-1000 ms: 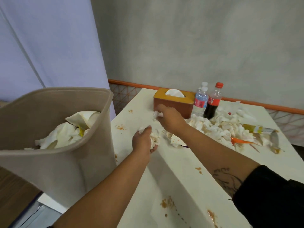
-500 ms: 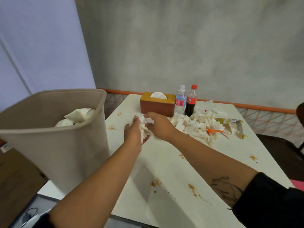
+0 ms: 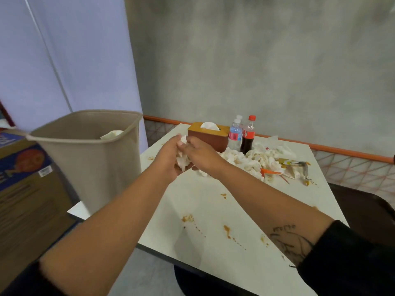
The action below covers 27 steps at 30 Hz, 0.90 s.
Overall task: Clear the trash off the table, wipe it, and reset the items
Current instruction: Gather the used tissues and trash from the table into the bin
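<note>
Above the far left part of the white table (image 3: 224, 206), my left hand (image 3: 168, 159) and my right hand (image 3: 203, 154) hold a wad of crumpled white tissues (image 3: 182, 160) between them. Both hands curl round the wad. A pile of crumpled tissues and wrappers (image 3: 256, 161) lies on the table to the right of my hands, with an orange utensil (image 3: 270, 171) in it. A beige trash bin (image 3: 89, 154) stands at the table's left edge, with white paper inside. Sauce stains (image 3: 188, 218) dot the tabletop.
A brown tissue box (image 3: 208, 135) stands at the table's far edge. Beside it are a water bottle (image 3: 235, 133) and a cola bottle (image 3: 248, 135). A cardboard box (image 3: 25, 189) sits at the left. A dark chair (image 3: 367, 210) is at the right.
My hands have come together and lifted the tissue wad off the table, gathering it between them. The view has pulled back and the bin looks farther away.
</note>
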Motion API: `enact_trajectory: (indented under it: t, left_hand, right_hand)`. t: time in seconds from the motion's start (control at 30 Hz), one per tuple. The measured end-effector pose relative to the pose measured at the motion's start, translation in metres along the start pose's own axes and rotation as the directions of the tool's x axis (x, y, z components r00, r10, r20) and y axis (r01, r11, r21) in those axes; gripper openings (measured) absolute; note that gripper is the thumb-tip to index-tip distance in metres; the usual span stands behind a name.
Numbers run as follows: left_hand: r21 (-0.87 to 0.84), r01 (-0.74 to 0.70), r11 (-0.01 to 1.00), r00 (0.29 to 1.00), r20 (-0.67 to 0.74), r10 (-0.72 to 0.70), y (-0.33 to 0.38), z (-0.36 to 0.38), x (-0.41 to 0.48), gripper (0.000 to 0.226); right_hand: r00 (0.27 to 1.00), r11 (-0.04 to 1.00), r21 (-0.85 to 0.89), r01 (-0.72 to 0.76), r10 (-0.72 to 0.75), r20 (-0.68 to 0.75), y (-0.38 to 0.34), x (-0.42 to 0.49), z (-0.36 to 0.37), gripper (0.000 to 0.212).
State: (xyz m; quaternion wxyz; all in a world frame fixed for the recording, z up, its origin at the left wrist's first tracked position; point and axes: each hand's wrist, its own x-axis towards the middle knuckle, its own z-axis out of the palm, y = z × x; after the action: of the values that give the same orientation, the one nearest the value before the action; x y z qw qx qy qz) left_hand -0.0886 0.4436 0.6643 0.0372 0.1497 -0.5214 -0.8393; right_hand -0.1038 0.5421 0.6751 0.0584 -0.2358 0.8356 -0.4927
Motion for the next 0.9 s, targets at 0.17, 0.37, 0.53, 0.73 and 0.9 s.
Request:
enact_trajectory:
  t: [0.17, 0.37, 0.53, 0.73, 0.9]
  left_hand:
    - [0.139, -0.054, 0.989, 0.997, 0.066, 0.045, 0.037, -0.009, -0.028, 0.016]
    - [0.245, -0.151, 0.958, 0.988, 0.044, 0.145, 0.085, -0.019, -0.038, 0.012]
    - [0.24, -0.228, 0.944, 0.974, 0.062, 0.219, 0.125, -0.043, -0.033, 0.011]
    - [0.267, -0.251, 0.93, 0.968, 0.068, 0.242, 0.165, -0.098, -0.009, 0.015]
    - [0.421, -0.227, 0.878, 0.974, 0.078, 0.215, 0.191, -0.156, 0.026, 0.013]
  right_hand:
    - [0.991, 0.993, 0.035, 0.115, -0.117, 0.07, -0.031, -0.012, -0.005, 0.036]
    - [0.969, 0.969, 0.098, 0.225, -0.233, 0.08, -0.072, 0.003, 0.001, 0.028]
    - [0.961, 0.961, 0.092, 0.262, -0.269, 0.061, -0.103, 0.033, 0.018, 0.042]
    - [0.95, 0.948, 0.065, 0.312, -0.313, 0.002, -0.126, 0.083, 0.059, 0.037]
    - [0.963, 0.96, -0.082, 0.266, -0.268, -0.007, -0.127, 0.124, 0.096, 0.034]
